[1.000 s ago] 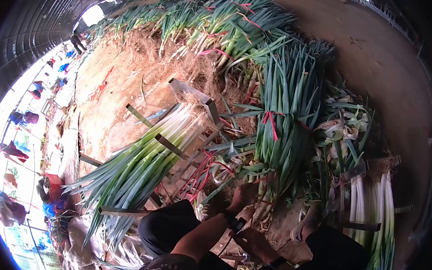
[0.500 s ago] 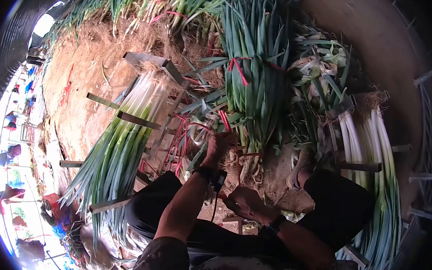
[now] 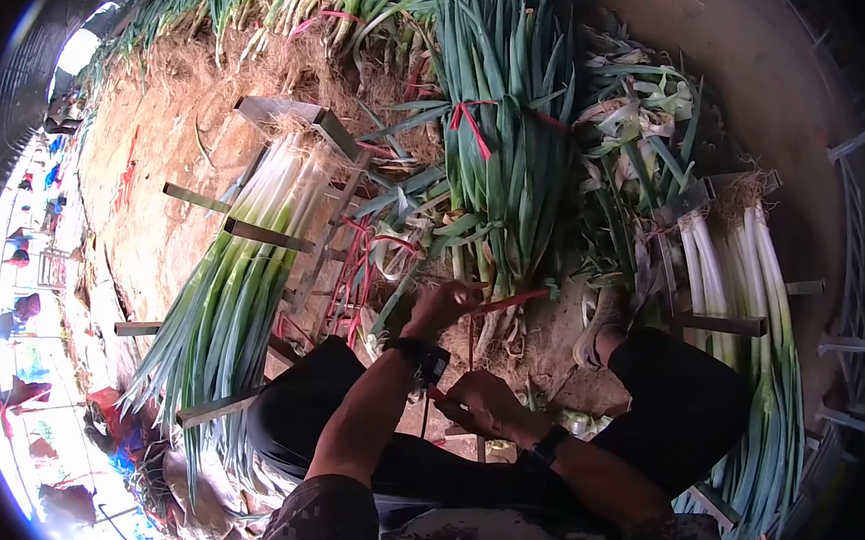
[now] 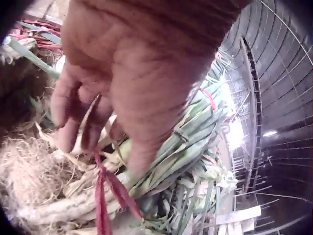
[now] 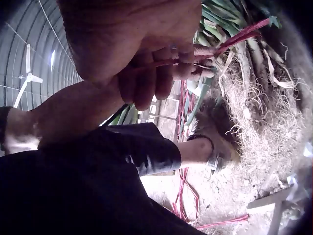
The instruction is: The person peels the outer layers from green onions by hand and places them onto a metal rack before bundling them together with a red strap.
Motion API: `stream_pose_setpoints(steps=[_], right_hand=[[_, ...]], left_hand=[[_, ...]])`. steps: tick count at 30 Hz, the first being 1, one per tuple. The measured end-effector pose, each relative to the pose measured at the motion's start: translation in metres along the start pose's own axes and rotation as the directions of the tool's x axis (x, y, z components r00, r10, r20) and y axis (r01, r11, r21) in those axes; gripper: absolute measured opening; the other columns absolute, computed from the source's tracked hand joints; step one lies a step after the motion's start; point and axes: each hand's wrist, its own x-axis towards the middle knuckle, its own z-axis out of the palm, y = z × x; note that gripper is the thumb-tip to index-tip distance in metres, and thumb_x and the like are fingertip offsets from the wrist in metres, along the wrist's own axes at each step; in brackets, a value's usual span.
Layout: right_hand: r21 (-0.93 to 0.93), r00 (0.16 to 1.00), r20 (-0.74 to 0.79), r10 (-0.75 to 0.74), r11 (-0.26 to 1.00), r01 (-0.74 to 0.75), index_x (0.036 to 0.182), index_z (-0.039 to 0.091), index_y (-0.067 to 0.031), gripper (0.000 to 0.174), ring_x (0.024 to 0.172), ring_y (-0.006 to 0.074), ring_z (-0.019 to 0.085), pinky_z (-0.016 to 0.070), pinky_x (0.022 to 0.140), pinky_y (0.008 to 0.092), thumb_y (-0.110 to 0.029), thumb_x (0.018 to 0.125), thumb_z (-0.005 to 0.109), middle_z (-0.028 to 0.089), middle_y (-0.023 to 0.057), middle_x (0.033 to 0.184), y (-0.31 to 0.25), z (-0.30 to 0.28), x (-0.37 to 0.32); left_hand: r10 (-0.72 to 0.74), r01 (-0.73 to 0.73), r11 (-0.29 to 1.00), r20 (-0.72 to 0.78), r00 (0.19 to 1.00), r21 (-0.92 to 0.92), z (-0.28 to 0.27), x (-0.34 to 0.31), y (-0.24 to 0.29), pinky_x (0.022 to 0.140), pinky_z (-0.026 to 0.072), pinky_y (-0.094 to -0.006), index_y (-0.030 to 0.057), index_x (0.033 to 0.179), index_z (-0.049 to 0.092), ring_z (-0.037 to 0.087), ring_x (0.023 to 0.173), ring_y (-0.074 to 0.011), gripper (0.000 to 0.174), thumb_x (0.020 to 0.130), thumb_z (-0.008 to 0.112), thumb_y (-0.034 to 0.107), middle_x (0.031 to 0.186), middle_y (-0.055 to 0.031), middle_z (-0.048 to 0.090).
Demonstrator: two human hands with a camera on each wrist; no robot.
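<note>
A red ribbon [image 3: 516, 301] stretches rightward from my left hand [image 3: 445, 309], which pinches it between curled fingers above the root ends of a large leek bundle [image 3: 504, 180]. In the left wrist view the ribbon's two tails [image 4: 101, 200] hang below the fingers, and a thin dark sliver [image 4: 90, 111] shows between them. Close to my lap, my right hand [image 3: 491, 405] grips a red strand with curled fingers; the right wrist view shows the strand [image 5: 164, 63] running across them toward the left hand. The leek bundle has a red tie [image 3: 471, 127] around its leaves.
Metal racks hold loose leeks [image 3: 255, 228] at left and more leeks [image 3: 749, 262] at right. Red ribbons [image 3: 354, 275] lie beside the left rack. Trimmed leaves [image 3: 644, 114] are heaped behind the right rack, and tied leeks [image 3: 310, 11] line the back. A shoe [image 3: 601, 327] stands near the bundle.
The head view has tilted down. My left hand has reached forward and come slightly back; its red ribbon, upright half a second ago, now points right. The right hand stays near my lap.
</note>
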Motion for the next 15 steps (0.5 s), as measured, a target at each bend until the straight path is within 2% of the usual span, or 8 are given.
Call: stream_pose_setpoints(steps=[2, 3, 6, 7, 10, 13, 14, 15], right_hand=[[-0.011, 0.999, 0.017, 0.048, 0.999, -0.048, 0.065, 0.066, -0.0052, 0.053, 0.068, 0.0409, 0.062, 0.048, 0.064, 0.0513, -0.043, 0.099, 0.051, 0.061, 0.0204, 0.066, 0.001, -0.003, 0.0], [-0.017, 0.998, 0.002, 0.067, 0.998, -0.067, 0.066, 0.066, -0.0052, 0.053, 0.069, 0.0413, 0.062, 0.048, 0.065, 0.0516, -0.044, 0.099, 0.05, 0.061, 0.0207, 0.067, 0.004, -0.003, 0.0], [0.001, 0.993, -0.064, 0.103, 0.995, -0.103, 0.07, 0.068, -0.0058, 0.053, 0.071, 0.0418, 0.063, 0.0492, 0.067, 0.0515, -0.046, 0.099, 0.05, 0.063, 0.0205, 0.069, 0.011, -0.004, -0.003], [0.011, 0.99, -0.09, 0.112, 0.994, -0.111, 0.072, 0.069, -0.0061, 0.052, 0.071, 0.0419, 0.063, 0.0498, 0.068, 0.0513, -0.046, 0.099, 0.05, 0.063, 0.0202, 0.069, 0.014, -0.004, -0.004], [-0.031, 0.998, 0.012, 0.07, 0.997, -0.069, 0.078, 0.071, -0.0085, 0.049, 0.077, 0.0399, 0.065, 0.0509, 0.071, 0.0497, -0.048, 0.098, 0.05, 0.066, 0.0164, 0.074, 0.019, 0.001, -0.008], [0.058, 0.99, 0.129, 0.049, 0.997, -0.056, 0.09, 0.075, -0.0118, 0.046, 0.087, 0.0365, 0.066, 0.0521, 0.077, 0.0469, -0.052, 0.097, 0.053, 0.07, 0.012, 0.087, 0.014, 0.016, -0.016], [0.133, 0.948, 0.314, 0.039, 0.987, -0.085, 0.101, 0.076, -0.0145, 0.046, 0.098, 0.0331, 0.066, 0.0522, 0.085, 0.043, -0.056, 0.093, 0.057, 0.072, 0.0101, 0.102, 0.014, 0.019, -0.017], [0.111, 0.92, 0.384, 0.075, 0.986, -0.127, 0.104, 0.076, -0.0153, 0.047, 0.102, 0.0321, 0.066, 0.0517, 0.089, 0.0418, -0.057, 0.092, 0.059, 0.071, 0.01, 0.107, 0.006, 0.013, -0.015]], left_hand=[[0.024, -0.026, 0.999, 0.037, 0.999, 0.043, 0.008, 0.002, -0.002, 0.069, 0.0564, -0.0371, 0.0067, 0.094, 0.075, 0.073, 0.077, -0.0224, 0.032, 0.086, 0.068, 0.036, 0.079, -0.0086, 0.074], [0.015, 0.006, 0.954, 0.069, 0.998, -0.299, 0.005, 0.004, -0.007, 0.063, 0.0558, -0.0345, 0.0052, 0.092, 0.075, 0.072, 0.069, -0.0193, 0.03, 0.086, 0.069, 0.034, 0.076, -0.0084, 0.073], [-0.043, 0.009, 0.915, -0.074, 0.996, -0.404, 0.001, 0.011, -0.006, 0.059, 0.0546, -0.0323, 0.0032, 0.093, 0.075, 0.07, 0.065, -0.0164, 0.028, 0.086, 0.068, 0.03, 0.073, -0.0081, 0.073], [-0.031, 0.005, 0.929, -0.065, 0.997, -0.371, -0.004, 0.009, 0.0, 0.059, 0.054, -0.0316, 0.0022, 0.092, 0.075, 0.069, 0.064, -0.0161, 0.028, 0.086, 0.068, 0.029, 0.073, -0.0079, 0.072], [0.086, 0.001, 0.72, 0.091, 0.992, -0.694, -0.015, 0.0, 0.0, 0.06, 0.0535, -0.0311, 0.0016, 0.093, 0.074, 0.069, 0.064, -0.0159, 0.034, 0.089, 0.067, 0.034, 0.073, -0.0079, 0.071], [-0.146, 0.039, 0.758, -0.112, 0.983, -0.651, -0.015, -0.005, 0.006, 0.061, 0.0536, -0.0313, 0.0017, 0.094, 0.074, 0.069, 0.063, -0.0171, 0.043, 0.091, 0.063, 0.043, 0.073, -0.008, 0.07], [-0.187, 0.117, 0.788, -0.054, 0.981, -0.604, -0.013, -0.003, 0.003, 0.062, 0.054, -0.0314, 0.0017, 0.095, 0.074, 0.069, 0.064, -0.0179, 0.046, 0.091, 0.063, 0.046, 0.073, -0.0083, 0.07], [-0.228, 0.19, 0.811, 0.0, 0.974, -0.553, -0.009, 0.001, -0.003, 0.063, 0.0545, -0.0316, 0.0018, 0.096, 0.073, 0.07, 0.064, -0.0187, 0.049, 0.091, 0.062, 0.049, 0.074, -0.0085, 0.071]])
